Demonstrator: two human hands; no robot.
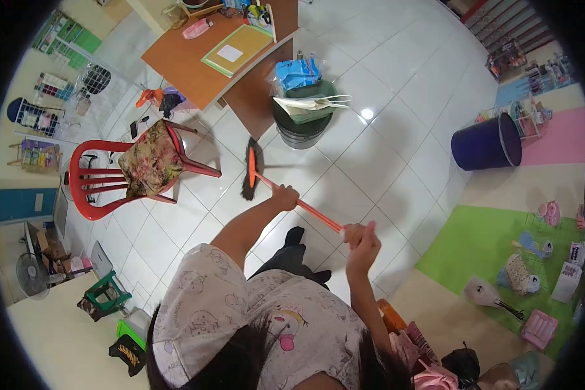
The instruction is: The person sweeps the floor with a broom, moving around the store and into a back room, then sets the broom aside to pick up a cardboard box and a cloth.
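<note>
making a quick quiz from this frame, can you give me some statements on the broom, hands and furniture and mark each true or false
1. The left hand and right hand both grip the broom. True.
2. The right hand is closer to the bristles. False: the left hand is nearer the dark bristles.
3. The handle is blue. False: the handle is orange.
4. A floral cushion rests on the red plastic chair. True.
5. A bucket stands beside the desk. True.

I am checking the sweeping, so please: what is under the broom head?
White tiled floor shows around the broom head. The spot directly under its dark bristles is covered, so what lies there cannot be seen.
</note>
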